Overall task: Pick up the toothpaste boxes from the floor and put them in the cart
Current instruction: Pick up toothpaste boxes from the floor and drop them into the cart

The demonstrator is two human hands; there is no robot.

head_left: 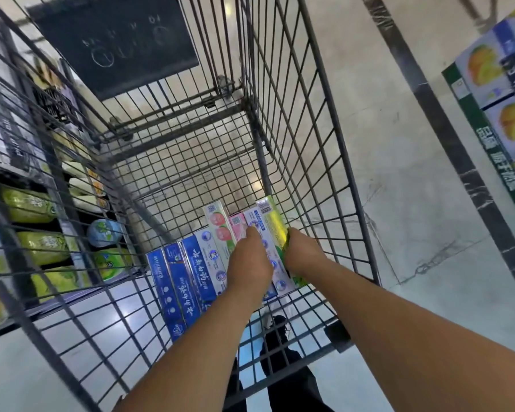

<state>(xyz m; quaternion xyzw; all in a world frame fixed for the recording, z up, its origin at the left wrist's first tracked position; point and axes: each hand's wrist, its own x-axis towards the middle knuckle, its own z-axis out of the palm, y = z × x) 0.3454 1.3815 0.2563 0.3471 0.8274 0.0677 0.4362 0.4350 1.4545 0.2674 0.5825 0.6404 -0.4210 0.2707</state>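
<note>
Right grip (302,254) holds yellow-green box (275,224) (eight in cart (324,144)).

Both bare forearms reach forward and down from the bottom edge of the view, converging as they go. The left hand (249,260) shows its back to the camera, fingers pointing away and pressed down flat, one fingertip (252,231) visible at the front. The right hand (302,252) lies just beside it, knuckles up, its fingers curled over toward the left with the grip closed around a narrow edge. The wrists are nearly straight.
</note>
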